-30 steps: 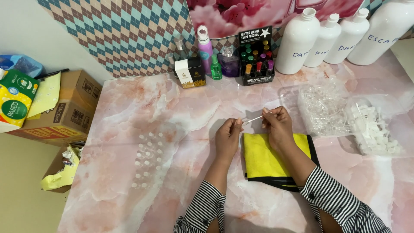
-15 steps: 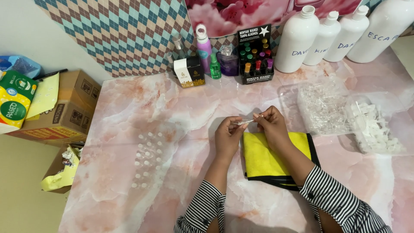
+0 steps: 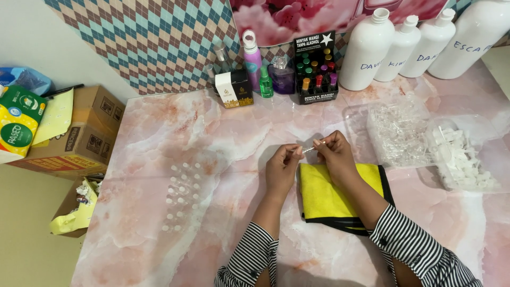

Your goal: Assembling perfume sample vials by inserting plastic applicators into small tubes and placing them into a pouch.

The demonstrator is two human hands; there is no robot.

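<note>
My left hand [image 3: 282, 167] and my right hand [image 3: 333, 152] meet above the pink marble table [image 3: 212, 138]. Between their fingertips they pinch a small clear tube-like piece [image 3: 309, 149], one hand on each end. A yellow cloth with a black border [image 3: 340, 197] lies under my right wrist. To the left of my hands, several small clear vials [image 3: 183, 194] stand in rows on the table.
Clear bags of small transparent parts [image 3: 397, 135] and white caps [image 3: 463, 159] lie at right. Large white bottles [image 3: 366, 48], a black rack of small coloured bottles [image 3: 316, 72] and perfume bottles [image 3: 252, 64] line the back wall. Cardboard boxes [image 3: 79, 135] sit off the left edge.
My hands have drawn closer together, so less of the small clear piece shows between them. They have shifted slightly up the table.
</note>
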